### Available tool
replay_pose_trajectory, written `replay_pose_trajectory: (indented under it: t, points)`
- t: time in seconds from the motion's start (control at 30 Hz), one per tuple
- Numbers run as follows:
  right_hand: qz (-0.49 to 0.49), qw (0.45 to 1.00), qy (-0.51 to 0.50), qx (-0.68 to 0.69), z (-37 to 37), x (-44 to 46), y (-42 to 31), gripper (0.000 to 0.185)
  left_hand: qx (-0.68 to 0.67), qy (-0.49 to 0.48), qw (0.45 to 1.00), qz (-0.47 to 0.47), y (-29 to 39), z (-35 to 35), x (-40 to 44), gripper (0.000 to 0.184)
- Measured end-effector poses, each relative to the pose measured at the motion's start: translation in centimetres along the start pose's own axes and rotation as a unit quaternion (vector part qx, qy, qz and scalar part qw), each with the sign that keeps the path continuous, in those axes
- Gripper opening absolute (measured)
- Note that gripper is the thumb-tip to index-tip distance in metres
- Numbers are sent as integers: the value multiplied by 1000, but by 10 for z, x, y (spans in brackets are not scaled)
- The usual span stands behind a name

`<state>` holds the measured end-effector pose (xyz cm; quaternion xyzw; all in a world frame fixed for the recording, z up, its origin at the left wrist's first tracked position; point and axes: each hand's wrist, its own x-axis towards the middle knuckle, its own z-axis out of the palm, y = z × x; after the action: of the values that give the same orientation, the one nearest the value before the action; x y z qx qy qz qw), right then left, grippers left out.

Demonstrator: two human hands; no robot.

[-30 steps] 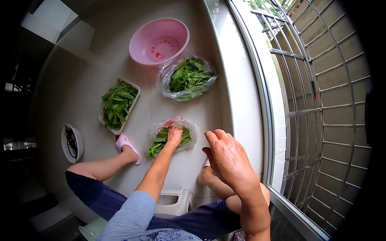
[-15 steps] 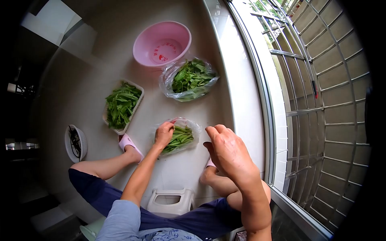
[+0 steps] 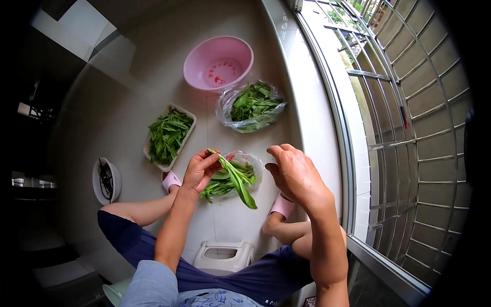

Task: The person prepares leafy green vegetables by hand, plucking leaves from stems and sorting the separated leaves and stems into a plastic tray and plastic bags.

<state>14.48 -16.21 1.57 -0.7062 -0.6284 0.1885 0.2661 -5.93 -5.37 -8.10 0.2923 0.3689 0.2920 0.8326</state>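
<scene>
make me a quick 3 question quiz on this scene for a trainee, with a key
1. True or false: the right hand is the one holding up the leafy stalk.
2. Multiple choice: which stands closest to the farther plastic bag?
a) the stool
b) the pink basin
c) the round white basket
3. Short answer: what does the rectangular basket hold?

Key:
1. False; the left hand holds it between thumb and fingers.
2. b
3. Leafy greens.
</scene>
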Motion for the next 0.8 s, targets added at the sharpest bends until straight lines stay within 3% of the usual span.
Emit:
replay_pose_trajectory:
  t: [0.1,0.17,0.6,0.8]
  points:
    - [-7,999,-10,45,-3,5,-5,7,6,-45,999,-14,-3,18,-6,9]
    - [55,989,-129,54,-12,10,-14,10,8,-84,996,-21,-7,21,-7,11]
    - [31,972,-187,136,-6,15,-17,17,-15,-156,988,-13,-5,55,-15,12]
    - [38,962,-209,174,-14,17,-13,18,-6,-190,980,-53,6,54,-14,12]
